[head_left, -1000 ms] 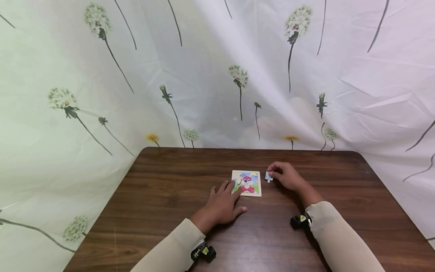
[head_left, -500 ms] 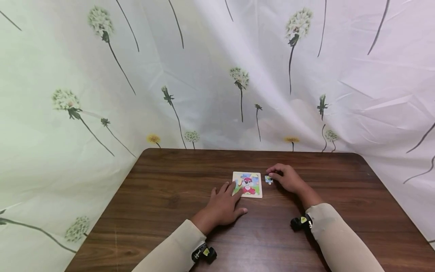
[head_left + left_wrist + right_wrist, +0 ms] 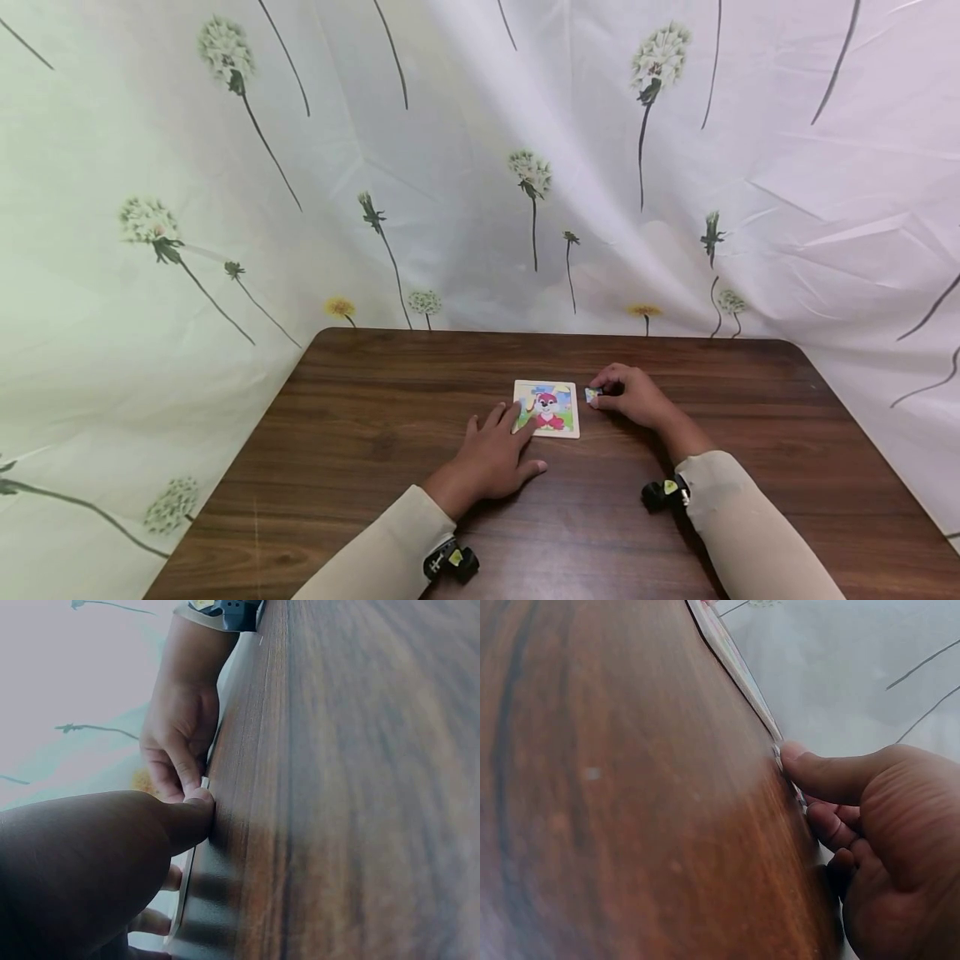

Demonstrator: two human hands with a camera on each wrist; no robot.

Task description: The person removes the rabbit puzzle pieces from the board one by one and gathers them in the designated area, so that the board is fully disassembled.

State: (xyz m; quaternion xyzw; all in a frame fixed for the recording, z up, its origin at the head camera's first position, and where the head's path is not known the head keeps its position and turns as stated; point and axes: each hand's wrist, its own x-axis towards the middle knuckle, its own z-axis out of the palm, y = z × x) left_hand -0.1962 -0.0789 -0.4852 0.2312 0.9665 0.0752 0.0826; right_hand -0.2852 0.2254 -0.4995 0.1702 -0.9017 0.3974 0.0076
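Note:
A square jigsaw puzzle (image 3: 546, 402) in a pale frame lies on the table, showing a red-and-white cartoon animal on a blue and green ground. My left hand (image 3: 491, 458) rests flat beside it, fingers spread, with fingertips over its lower left part. Just right of the frame, my right hand (image 3: 637, 398) holds a small blue puzzle piece (image 3: 592, 394) between thumb and fingers, close over the wood. In the right wrist view, the thumb (image 3: 829, 774) presses the near edge of the piece. The left wrist view shows the puzzle frame (image 3: 182, 896) edge-on under the left fingers.
The brown wooden table (image 3: 360, 400) reaches back to a pale hanging cloth (image 3: 450, 208) printed with dandelions. Black wrist cameras sit on both forearms, above the tabletop.
The puzzle piece has turned under my right fingers, and the right thumb has shifted to its lower edge. My left hand stays in place on the puzzle.

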